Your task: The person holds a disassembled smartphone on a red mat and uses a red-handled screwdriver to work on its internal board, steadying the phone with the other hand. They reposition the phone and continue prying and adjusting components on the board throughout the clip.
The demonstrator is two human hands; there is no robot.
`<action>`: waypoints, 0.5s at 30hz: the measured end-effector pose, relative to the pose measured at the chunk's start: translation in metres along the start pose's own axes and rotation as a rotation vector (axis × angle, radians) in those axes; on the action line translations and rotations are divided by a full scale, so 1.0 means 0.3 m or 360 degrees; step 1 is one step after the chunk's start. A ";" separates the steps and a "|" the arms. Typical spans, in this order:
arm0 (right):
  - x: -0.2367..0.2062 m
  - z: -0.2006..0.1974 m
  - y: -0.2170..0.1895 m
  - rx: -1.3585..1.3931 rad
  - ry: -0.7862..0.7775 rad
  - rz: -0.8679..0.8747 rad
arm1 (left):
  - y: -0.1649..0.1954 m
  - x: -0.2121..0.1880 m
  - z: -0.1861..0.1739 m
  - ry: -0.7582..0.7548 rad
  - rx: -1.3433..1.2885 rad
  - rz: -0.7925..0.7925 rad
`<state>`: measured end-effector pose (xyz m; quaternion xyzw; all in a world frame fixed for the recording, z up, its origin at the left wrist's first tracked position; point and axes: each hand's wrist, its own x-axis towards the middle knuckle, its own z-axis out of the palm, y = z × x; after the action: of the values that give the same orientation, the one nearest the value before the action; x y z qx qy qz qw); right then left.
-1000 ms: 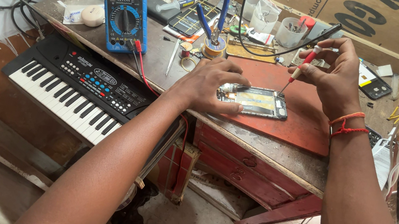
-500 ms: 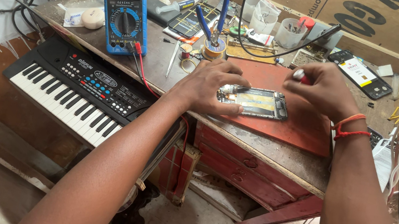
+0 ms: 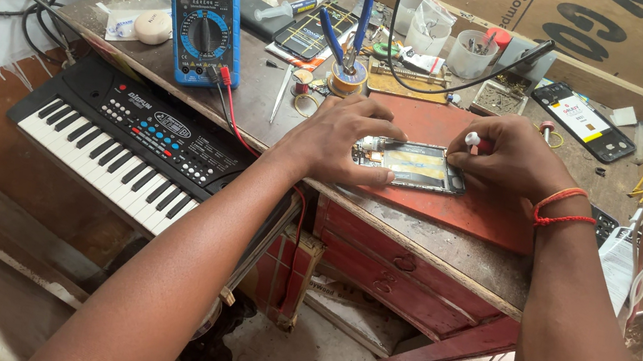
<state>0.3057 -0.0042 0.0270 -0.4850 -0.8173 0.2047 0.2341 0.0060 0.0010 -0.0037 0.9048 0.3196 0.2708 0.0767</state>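
Both hands work one opened phone (image 3: 414, 164) lying flat on the red mat (image 3: 457, 209): the left hand (image 3: 338, 135) spreads over its left end to pin it, while the right hand (image 3: 511, 157) pinches a small red-handled screwdriver (image 3: 474, 140) upright over its right end.

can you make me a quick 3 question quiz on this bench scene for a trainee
1. True or false: the left hand rests on the opened phone.
2. What does the right hand grip? A) pliers B) a small screwdriver C) a meter probe
3. Which instrument lies in front of the blue multimeter, at the desk's near edge?

Key: 1 true; 2 B; 3 the black keyboard.
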 end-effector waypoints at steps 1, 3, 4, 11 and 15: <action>0.001 0.001 0.000 -0.0047 0.0002 0.0022 | -0.001 0.000 0.000 0.0000 0.0005 0.0003; 0.005 0.000 0.003 -0.0143 0.0006 0.0065 | -0.002 0.003 0.002 0.0000 0.0014 0.0008; 0.005 0.000 0.006 0.0000 0.0045 0.0094 | -0.002 0.005 0.002 -0.0009 0.0017 -0.0002; 0.007 -0.019 0.024 0.0418 0.0343 -0.0084 | -0.005 0.004 0.004 -0.0013 0.0019 -0.0003; 0.010 -0.026 0.017 0.0753 0.0511 -0.0308 | -0.005 0.004 0.006 -0.0014 0.0022 -0.0014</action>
<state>0.3127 0.0015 0.0309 -0.3630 -0.7419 0.2867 0.4854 0.0070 0.0031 -0.0052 0.9050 0.3252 0.2643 0.0732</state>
